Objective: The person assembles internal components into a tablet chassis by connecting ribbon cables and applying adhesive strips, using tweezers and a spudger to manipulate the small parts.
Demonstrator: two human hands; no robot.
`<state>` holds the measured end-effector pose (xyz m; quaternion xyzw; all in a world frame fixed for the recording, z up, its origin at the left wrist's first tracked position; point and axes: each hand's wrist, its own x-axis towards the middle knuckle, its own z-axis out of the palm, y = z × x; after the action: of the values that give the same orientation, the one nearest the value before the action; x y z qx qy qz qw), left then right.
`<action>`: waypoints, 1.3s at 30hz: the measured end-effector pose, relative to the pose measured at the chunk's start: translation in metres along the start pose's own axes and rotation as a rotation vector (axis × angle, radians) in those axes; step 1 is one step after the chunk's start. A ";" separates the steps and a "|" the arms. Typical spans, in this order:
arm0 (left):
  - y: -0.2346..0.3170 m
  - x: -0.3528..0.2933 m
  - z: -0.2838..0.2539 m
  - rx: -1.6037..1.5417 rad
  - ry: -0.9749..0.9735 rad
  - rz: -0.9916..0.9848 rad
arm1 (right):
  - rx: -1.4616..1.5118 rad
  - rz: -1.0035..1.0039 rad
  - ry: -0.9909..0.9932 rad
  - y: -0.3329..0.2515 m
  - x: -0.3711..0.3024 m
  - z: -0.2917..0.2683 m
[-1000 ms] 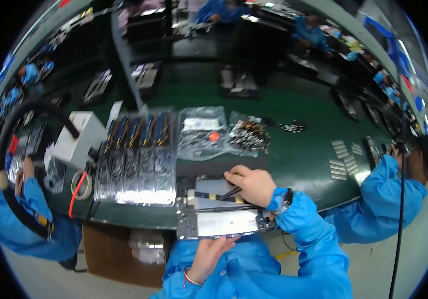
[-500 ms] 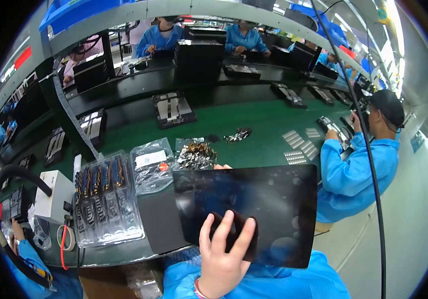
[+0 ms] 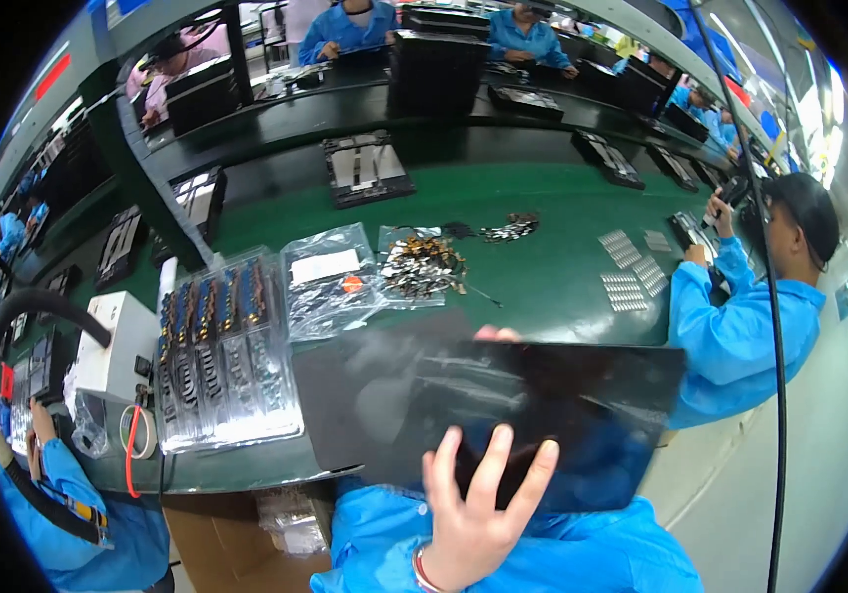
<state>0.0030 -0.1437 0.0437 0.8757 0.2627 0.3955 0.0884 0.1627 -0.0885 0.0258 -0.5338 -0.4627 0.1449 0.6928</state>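
A glossy black tablet-like panel (image 3: 592, 415) is held tilted in front of my body, above the near table edge. My left hand (image 3: 483, 514) grips its near edge, with several fingers spread over the dark face and the thumb hidden. Only the fingertips of my right hand (image 3: 498, 334) show at the panel's far edge; the rest of that hand is behind it. Reflections cross the panel's surface. Beside it, on its left, a dark grey mat (image 3: 345, 395) lies on the table and is partly covered.
A clear tray (image 3: 286, 415) of small parts is at left, with a plastic bag (image 3: 320, 321) and a pile of small flex-like parts (image 3: 424, 267) beyond. Metal strips (image 3: 624, 293) lie right. A co-worker (image 3: 740, 326) sits at right; a black cable (image 3: 775, 395) hangs near.
The panel has tipped flatter and shifted right, still in both hands. My left hand has moved slightly right with it. The whole view has shifted, showing the table further up and left.
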 end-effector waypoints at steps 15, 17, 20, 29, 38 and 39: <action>-0.071 -0.057 0.076 -2.134 0.268 -1.158 | -0.971 -0.071 -0.875 0.043 0.023 0.038; -0.086 -0.065 0.045 -2.053 -0.373 -1.270 | -1.003 -0.162 -0.857 0.054 0.013 0.037; -0.096 -0.079 -0.002 -1.507 -0.724 -0.914 | -1.010 -0.342 -0.799 0.070 0.015 0.030; -0.132 -0.072 -0.029 0.027 -0.151 -0.606 | -0.976 0.122 -0.436 0.030 -0.014 -0.048; -0.107 -0.074 -0.043 -0.148 -0.060 -0.598 | 0.254 0.642 -0.031 0.002 -0.068 -0.071; -0.105 -0.061 -0.049 -0.140 -0.051 -0.594 | 0.315 0.616 -0.008 0.001 -0.047 -0.077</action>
<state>-0.1080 -0.0898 -0.0009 0.7620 0.4770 0.3472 0.2669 0.1994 -0.1672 0.0021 -0.5345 -0.2545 0.4189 0.6885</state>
